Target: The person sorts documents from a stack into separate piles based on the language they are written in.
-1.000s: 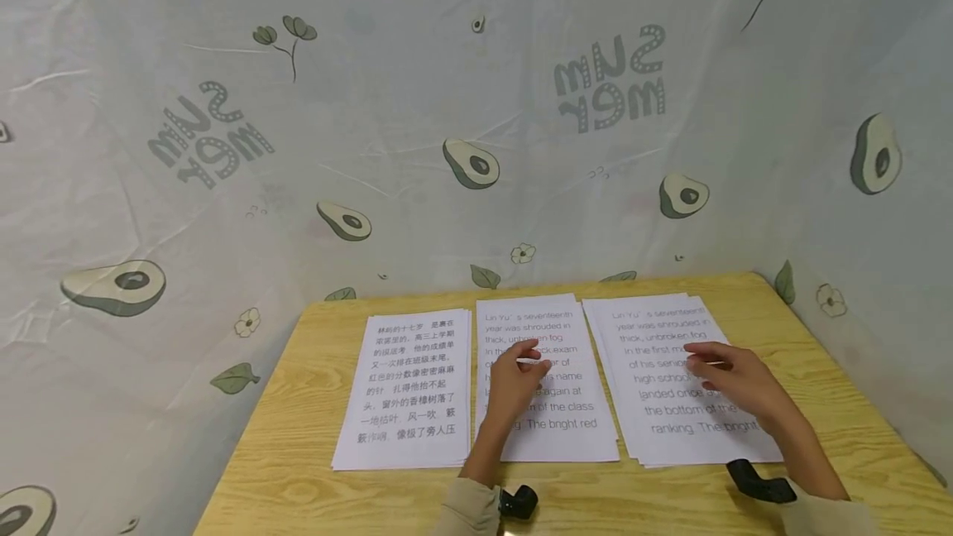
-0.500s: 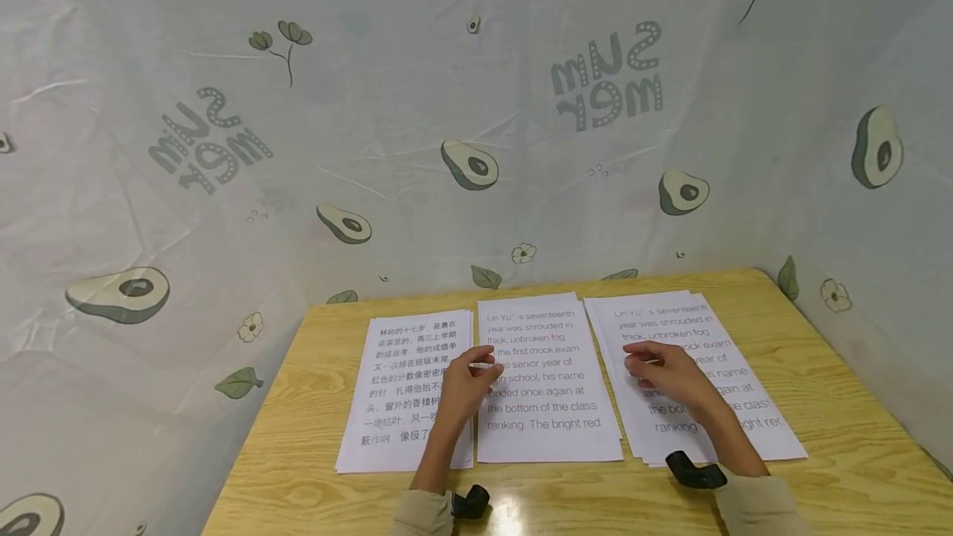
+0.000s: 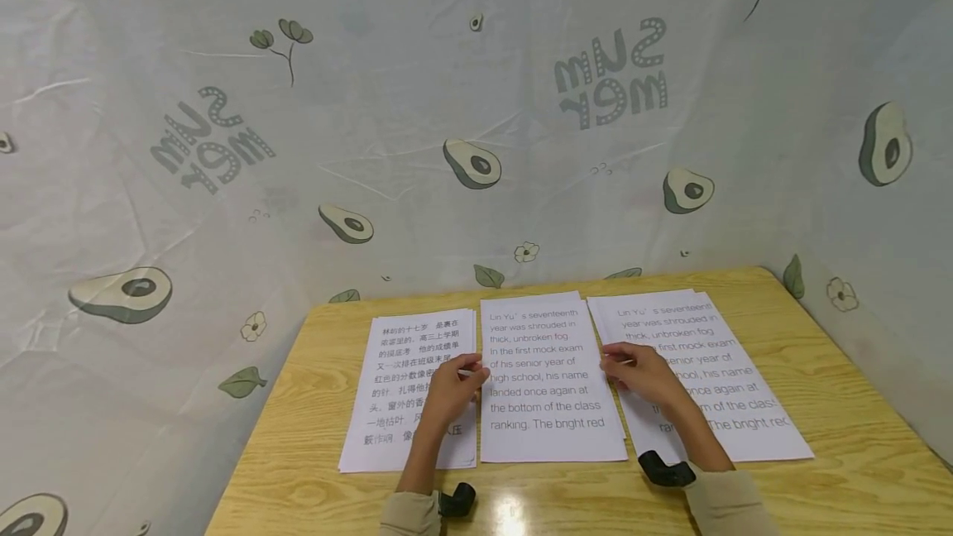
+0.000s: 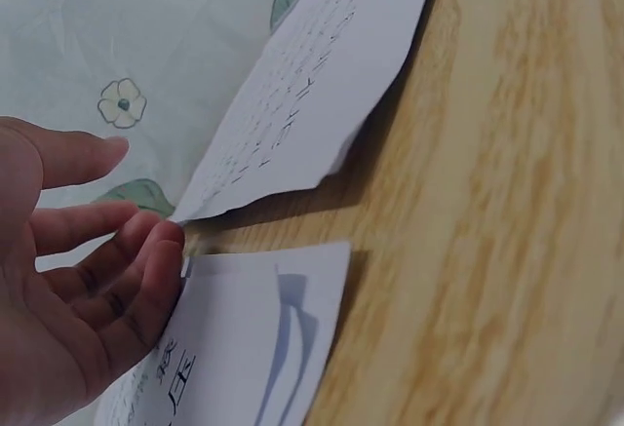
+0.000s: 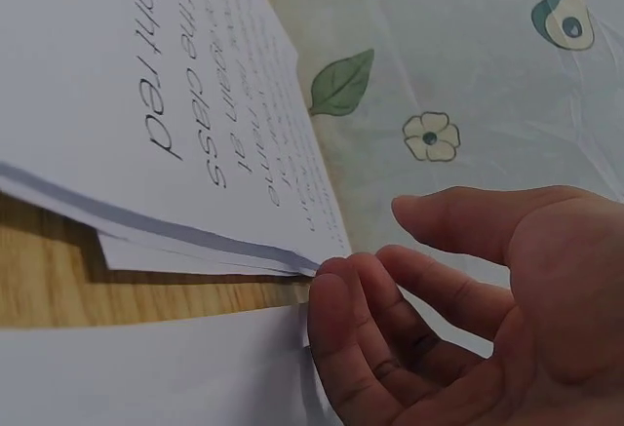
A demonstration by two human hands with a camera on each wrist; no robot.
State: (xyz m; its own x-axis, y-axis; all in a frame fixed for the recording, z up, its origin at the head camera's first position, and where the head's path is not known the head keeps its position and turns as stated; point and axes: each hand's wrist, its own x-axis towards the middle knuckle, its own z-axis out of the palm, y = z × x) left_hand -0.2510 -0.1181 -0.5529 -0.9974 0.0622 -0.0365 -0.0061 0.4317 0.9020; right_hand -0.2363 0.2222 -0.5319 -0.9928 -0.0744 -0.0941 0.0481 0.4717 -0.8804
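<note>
Three stacks of printed white sheets lie side by side. The middle stack [image 3: 547, 370], in English print, is between my two hands. My left hand [image 3: 451, 387] is over the right part of the left stack [image 3: 402, 370], which bears Chinese characters. In the left wrist view its fingertips [image 4: 168, 231] are right at the middle stack's left edge, with the thumb [image 4: 93, 158] raised apart. My right hand [image 3: 644, 375] overlaps the right stack [image 3: 733, 404], also in English print. Its fingertips [image 5: 331, 285] meet the middle stack's right edge, thumb [image 5: 448, 219] apart from them.
The stacks lie on a yellow wood-grain table [image 3: 298, 404], with bare wood in front of them and at both sides. A pale curtain [image 3: 402, 122] printed with avocados hangs behind and around it. A black device [image 3: 666, 470] sits on each wrist, by beige sleeves.
Both hands have moved left: the left from over the middle stack to its left edge, the right from over the right stack to the middle stack's right edge. The sheets look the same.
</note>
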